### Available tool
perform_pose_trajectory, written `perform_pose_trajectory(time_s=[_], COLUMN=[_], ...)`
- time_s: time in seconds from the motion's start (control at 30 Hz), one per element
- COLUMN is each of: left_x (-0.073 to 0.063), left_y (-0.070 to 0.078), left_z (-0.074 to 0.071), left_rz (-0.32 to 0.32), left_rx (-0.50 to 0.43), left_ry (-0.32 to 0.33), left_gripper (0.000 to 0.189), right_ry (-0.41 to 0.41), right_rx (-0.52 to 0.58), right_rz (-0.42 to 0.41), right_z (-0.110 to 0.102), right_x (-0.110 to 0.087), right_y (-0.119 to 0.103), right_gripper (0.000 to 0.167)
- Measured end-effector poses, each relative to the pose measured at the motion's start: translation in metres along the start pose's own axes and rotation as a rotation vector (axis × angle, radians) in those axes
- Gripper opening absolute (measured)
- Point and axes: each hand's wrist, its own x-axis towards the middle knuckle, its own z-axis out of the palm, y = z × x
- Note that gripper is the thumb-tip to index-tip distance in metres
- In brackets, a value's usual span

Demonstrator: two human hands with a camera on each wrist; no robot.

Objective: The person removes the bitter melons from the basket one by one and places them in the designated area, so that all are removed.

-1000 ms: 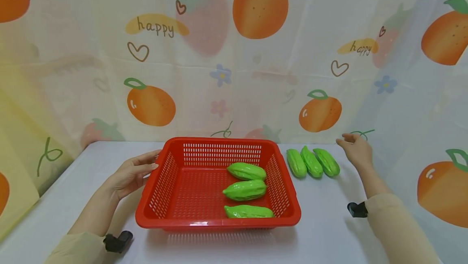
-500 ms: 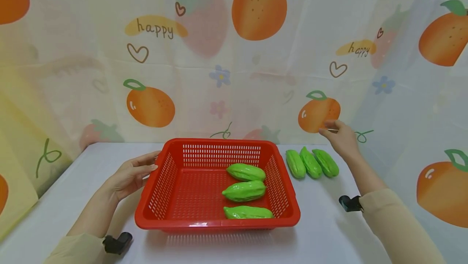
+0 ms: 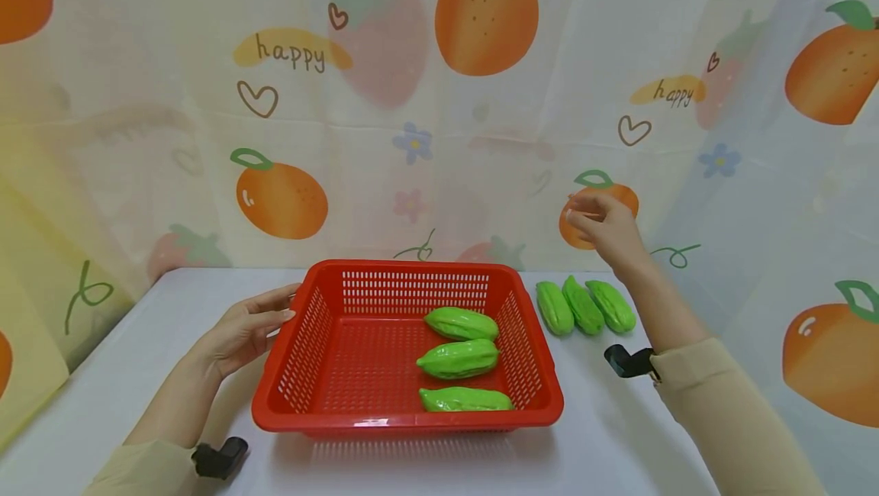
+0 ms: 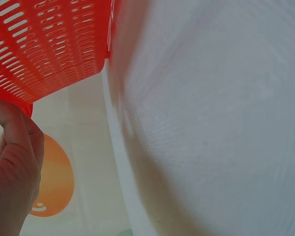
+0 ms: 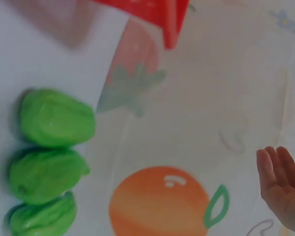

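Before me stands a red plastic basket [image 3: 405, 421] with slotted walls. My left hand [image 3: 246, 328] grips its left rim; in the left wrist view the thumb and fingers [image 4: 19, 130] close at the rim's edge. Lying in the basket's right half are three green, ridged bitter melons [image 3: 458, 359], one behind another. Three more bitter melons [image 3: 582, 305] lie side by side on the table, right of the basket. Raised behind and above these is my right hand [image 3: 607, 229], which holds nothing, its fingers loosely bent.
A white cloth covers the table [image 3: 584, 442]. Close behind its far edge hangs a curtain [image 3: 439, 198] printed with oranges and strawberries. A black wrist camera [image 3: 220, 458] sits by the left sleeve, another [image 3: 628, 361] by the right.
My right hand has moved left and up, from right of the three bitter melons on the table to above and behind them. The left hand stays at the basket rim.
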Motion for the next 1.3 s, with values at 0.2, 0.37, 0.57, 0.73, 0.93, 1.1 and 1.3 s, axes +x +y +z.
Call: perform_pose_trajectory(time_s=[0.2,0.37,0.57,0.73,0.93,1.1,1.3], left_x=[0.0,-0.001,-0.001,-0.001,-0.001,-0.001,-0.002], left_y=[0.0,0.0,0.001,0.002,0.002,0.001,0.001], left_z=[0.0,0.0,0.001,0.002,0.003,0.003,0.002], left_rz=[0.007,0.016,0.006,-0.001,-0.005,-0.004,-0.004], left_rx=[-0.008,-0.016,-0.015,-0.019,-0.022,-0.026,-0.022], left_ry=[-0.008,-0.022,-0.008,0.002,0.003,0.003,0.002], left_gripper=[0.038,0.038,0.037,0.038,0.037,0.037,0.037], right_ry=[-0.06,-0.081,-0.113,-0.137,-0.178,-0.216,-0.263], right_rx=[0.083,0.136,0.205,0.265,0.309,0.342,0.382], right_rz=[-0.037,-0.05,-0.03,-0.006,0.025,0.054,0.09], right_z=[0.02,0.037,0.053,0.064,0.08,0.092,0.108], right_x=[0.0,0.002,0.007,0.011,0.012,0.011,0.009], right_y=[-0.022,-0.03,-0.036,-0.039,-0.04,-0.04,-0.04], right_gripper=[0.05,0.047,0.047,0.046,0.044,0.042,0.044])
